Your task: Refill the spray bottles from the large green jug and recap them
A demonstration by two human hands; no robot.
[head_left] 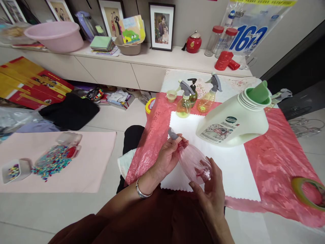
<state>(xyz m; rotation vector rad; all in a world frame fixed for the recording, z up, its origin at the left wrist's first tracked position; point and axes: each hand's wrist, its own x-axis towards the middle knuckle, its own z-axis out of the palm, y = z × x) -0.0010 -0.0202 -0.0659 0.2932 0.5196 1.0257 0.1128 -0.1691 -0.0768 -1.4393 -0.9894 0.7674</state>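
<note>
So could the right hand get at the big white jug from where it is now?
Probably yes: the white jug stands just beyond the right hand with only bare white cloth between them. But that hand is holding the clear spray bottle, shared with the left hand.

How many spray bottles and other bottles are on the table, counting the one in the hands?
Spray bottles standing on the table: 2
Clear spray bottle held by the left hand and right hand: 1
Pump bottle: 1
Big white jug: 1
Total: 5
</note>
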